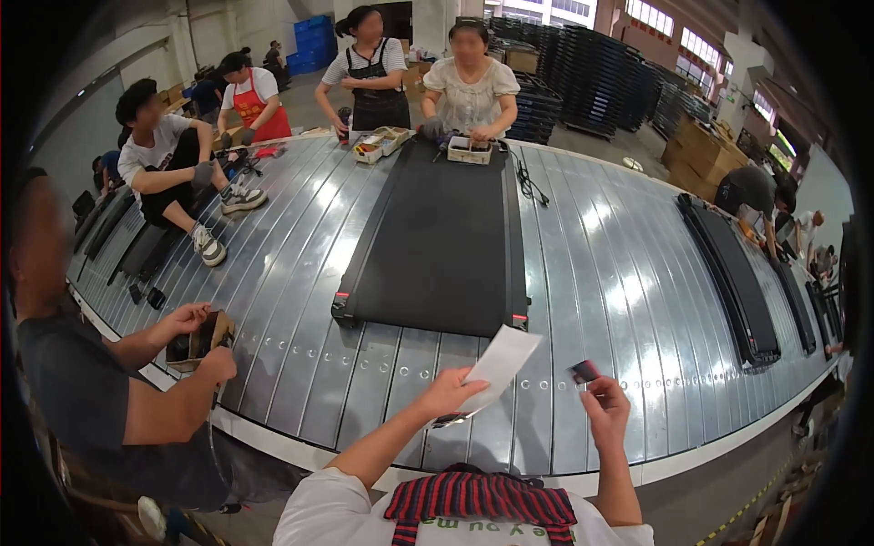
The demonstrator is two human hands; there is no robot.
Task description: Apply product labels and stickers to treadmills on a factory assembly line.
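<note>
My left hand [446, 395] grips a white sheet of paper [503, 362], which tilts up to the right with its far end near the treadmill's near right corner. Below that hand, part of a dark, printed edge shows. In my right hand [607, 409], a small dark label [584, 371] with a red part is pinched between thumb and fingertips, apart from the treadmill. Ahead lies a flat treadmill [435, 237] with a black belt; its two near corners carry red marks.
Metal slats form the long worktable [601, 273]. A co-worker at the left holds an open cardboard box [202, 342]. Two people stand across the table beside parts trays [471, 151], near a black cable [530, 185]. More treadmills [728, 282] lie at the right; another person sits on the table.
</note>
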